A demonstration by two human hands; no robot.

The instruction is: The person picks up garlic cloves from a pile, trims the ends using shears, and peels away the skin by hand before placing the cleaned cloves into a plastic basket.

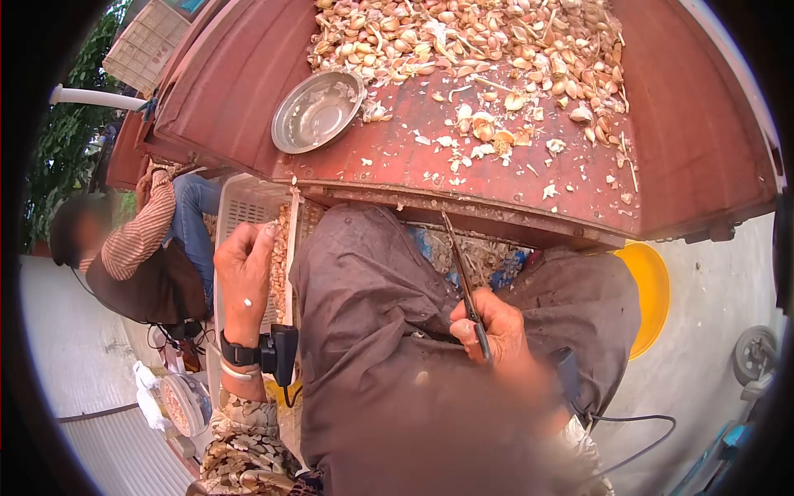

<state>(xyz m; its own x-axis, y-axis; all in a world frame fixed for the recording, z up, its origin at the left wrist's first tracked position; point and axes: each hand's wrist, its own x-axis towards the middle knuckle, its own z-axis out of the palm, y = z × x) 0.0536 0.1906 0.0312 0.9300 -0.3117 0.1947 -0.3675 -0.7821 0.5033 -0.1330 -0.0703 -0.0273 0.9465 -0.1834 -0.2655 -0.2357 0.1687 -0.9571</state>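
My right hand (pixel 500 326) is wrapped round a narrow dark knife (pixel 465 281), its tip pointing up toward the front edge of the red table. It sits over my lap, which a dark apron (pixel 364 273) covers. My left hand (pixel 246 260) is raised over a white plastic crate (pixel 240 198), fingers curled together; whether a clove is in them is hidden. Peeled-looking garlic cloves (pixel 282 248) lie in that crate. A heap of garlic cloves (pixel 463 41) covers the far part of the red table (pixel 496 194), with bits of skin scattered nearer me.
A shallow metal bowl (pixel 318 112) rests on the table's left. A yellow basin (pixel 649 298) stands right of my knee. Another person (pixel 132 248) sits at the left, near a tub of cloves (pixel 184 405). Below the table edge lies a pile of skins (pixel 475 260).
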